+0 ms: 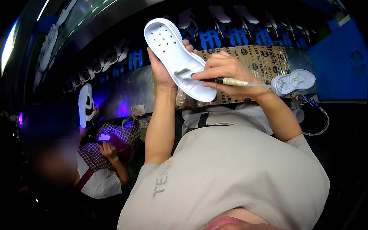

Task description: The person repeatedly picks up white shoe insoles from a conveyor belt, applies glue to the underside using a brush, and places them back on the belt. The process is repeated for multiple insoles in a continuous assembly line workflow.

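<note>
My left hand (163,72) holds up a white shoe sole (174,53), its fingers wrapped round the far edge and its thumb on the near side. The sole stands tilted, with a cluster of small holes at its upper end. In my right hand (230,68) is a slim brush-like tool (220,80) with a dark grip and a tan wrap. A pale tube (260,85) runs from its back end. Its pale tip lies over the lower half of the sole's inner face; whether it touches is hard to see.
Taped brown cardboard (253,58) covers the bench below my hands. Another white sole (295,82) with white clumps lies at its right. Shoes on blue holders (210,39) line the back. A blue panel (338,71) stands far right. At left, a co-worker holds a shoe (86,106).
</note>
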Tool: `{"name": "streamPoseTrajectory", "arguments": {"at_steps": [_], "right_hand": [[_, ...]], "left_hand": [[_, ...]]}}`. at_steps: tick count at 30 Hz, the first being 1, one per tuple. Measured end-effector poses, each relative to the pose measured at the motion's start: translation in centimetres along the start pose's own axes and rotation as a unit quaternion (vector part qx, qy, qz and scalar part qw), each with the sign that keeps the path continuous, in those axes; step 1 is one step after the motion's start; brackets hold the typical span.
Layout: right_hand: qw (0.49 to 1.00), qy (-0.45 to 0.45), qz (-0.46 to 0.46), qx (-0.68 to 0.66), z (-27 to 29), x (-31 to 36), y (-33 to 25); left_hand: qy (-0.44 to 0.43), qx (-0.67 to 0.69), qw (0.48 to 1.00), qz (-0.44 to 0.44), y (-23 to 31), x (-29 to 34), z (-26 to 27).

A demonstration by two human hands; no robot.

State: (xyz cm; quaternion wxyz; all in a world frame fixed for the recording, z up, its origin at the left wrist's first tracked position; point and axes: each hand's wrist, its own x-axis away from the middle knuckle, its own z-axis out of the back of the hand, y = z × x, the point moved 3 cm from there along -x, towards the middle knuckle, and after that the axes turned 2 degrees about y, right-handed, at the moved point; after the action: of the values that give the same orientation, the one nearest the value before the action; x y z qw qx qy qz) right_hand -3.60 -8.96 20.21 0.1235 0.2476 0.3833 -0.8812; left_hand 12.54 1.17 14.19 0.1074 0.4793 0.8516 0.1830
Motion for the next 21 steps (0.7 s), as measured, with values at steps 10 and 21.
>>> {"name": "streamPoseTrajectory", "arguments": {"at_steps": [10,21], "right_hand": [[0.986,-0.128,0.029,-0.105,0.5,0.5,-1.1],[0.979,-0.121,0.011,-0.161,2.2,0.1,-1.4]], "left_hand": [[-0.17,-0.101,0.978,0.068,3.8,-2.6,-4.8],[-0.038,-0.546,0.829,0.117,3.4,-5.0,-8.3]]}}
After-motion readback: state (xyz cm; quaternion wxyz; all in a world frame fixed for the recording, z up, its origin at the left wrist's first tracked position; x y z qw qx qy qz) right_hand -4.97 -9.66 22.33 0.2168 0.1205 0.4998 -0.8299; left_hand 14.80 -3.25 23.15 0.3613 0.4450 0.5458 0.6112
